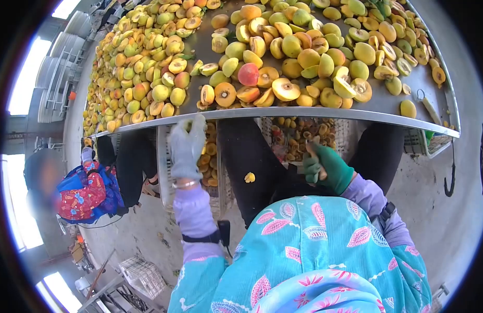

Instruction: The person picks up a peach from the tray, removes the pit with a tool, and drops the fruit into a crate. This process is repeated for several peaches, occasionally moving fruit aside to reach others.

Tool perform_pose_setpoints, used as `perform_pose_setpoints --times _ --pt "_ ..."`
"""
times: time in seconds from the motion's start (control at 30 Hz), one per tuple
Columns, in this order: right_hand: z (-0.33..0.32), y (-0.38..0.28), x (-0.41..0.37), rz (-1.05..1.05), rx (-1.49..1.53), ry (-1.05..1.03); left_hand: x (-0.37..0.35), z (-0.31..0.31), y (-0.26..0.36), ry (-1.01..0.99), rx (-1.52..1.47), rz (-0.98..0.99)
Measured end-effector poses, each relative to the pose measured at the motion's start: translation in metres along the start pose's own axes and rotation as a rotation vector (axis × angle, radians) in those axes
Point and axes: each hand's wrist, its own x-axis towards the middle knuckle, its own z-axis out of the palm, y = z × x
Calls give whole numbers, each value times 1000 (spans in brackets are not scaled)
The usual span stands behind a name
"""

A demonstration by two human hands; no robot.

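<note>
My left hand [187, 148], in a pale grey glove, is just below the table's front edge, over a crate [166, 156] with halved apricots [207, 156] in it. Its fingers look stretched out, and I see nothing held in them. My right hand [330, 168], in a green glove, is closed around a slim light-brown handle [315, 159] above my lap. The working end of that tool cannot be made out. Many whole and halved apricots [286, 89] lie on the metal table [199, 99] in front of me, some halves still holding stones.
A second crate [346, 135] with apricot pieces stands between my knees. A looped tool [429, 107] lies at the table's right end, and a black hook [450, 172] hangs below. Another person [90, 188] sits at the left. One yellow piece [250, 177] rests on my leg.
</note>
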Motion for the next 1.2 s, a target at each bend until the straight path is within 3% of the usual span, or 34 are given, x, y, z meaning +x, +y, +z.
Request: perform_pose_setpoints --times 0.03,0.07,0.1,0.2,0.23,0.27,0.37,0.4,0.43,0.53,0.57,0.63,0.73,0.77,0.83,0.9,0.93,0.97,1.0,1.03,1.07,1.1,1.2 --pt "-6 3 3 -14 -130 112 12 -8 16 12 22 -72" --pt "-11 4 5 -30 -258 226 37 5 13 189 141 89" --pt "-15 6 9 19 -258 135 61 23 3 360 261 247" --pt "41 19 -6 -169 -719 408 124 66 -11 -119 420 303" --pt "65 23 -12 -208 -739 526 130 56 -5 -180 467 331" --pt "75 23 -15 -284 -807 490 129 45 0 -247 520 351" --pt "87 19 2 -559 -965 362 114 37 -10 -129 269 318" --pt "97 17 7 -578 -997 324 109 36 -19 -97 172 298" --pt "113 12 9 -604 -1033 286 94 34 -15 -103 -113 227" --pt "145 0 33 -596 -1127 283 35 28 22 -234 -696 256" --pt "152 -5 41 -585 -1155 303 19 31 36 -190 -615 398" --pt "145 -16 61 -602 -1037 294 -9 44 64 -36 -552 664" --pt "124 -22 60 -575 -682 209 -24 75 77 -261 -1198 179" --pt "120 -17 60 -572 -584 207 -29 87 81 -272 -1298 151" --pt "118 -13 59 -550 -491 190 -30 93 93 -178 -1196 333" --pt "122 -8 45 -661 -826 305 -22 92 89 237 -362 869" --pt "125 -8 39 -714 -1000 358 -21 94 85 186 -478 780" --pt "111 -11 47 -930 -1192 523 -20 98 80 136 -592 692" --pt "109 -12 41 -1029 -1360 529 -19 98 77 86 -703 603" --pt "105 -8 32 -1126 -1525 536 -25 82 81 239 -387 711" --pt "104 -3 24 -1224 -1686 547 -24 85 81 170 -531 695" --pt "113 5 15 -1159 -1691 475 -24 91 81 91 -673 674" --pt "110 10 19 -1157 -1825 513 -29 96 90 -98 -992 503"
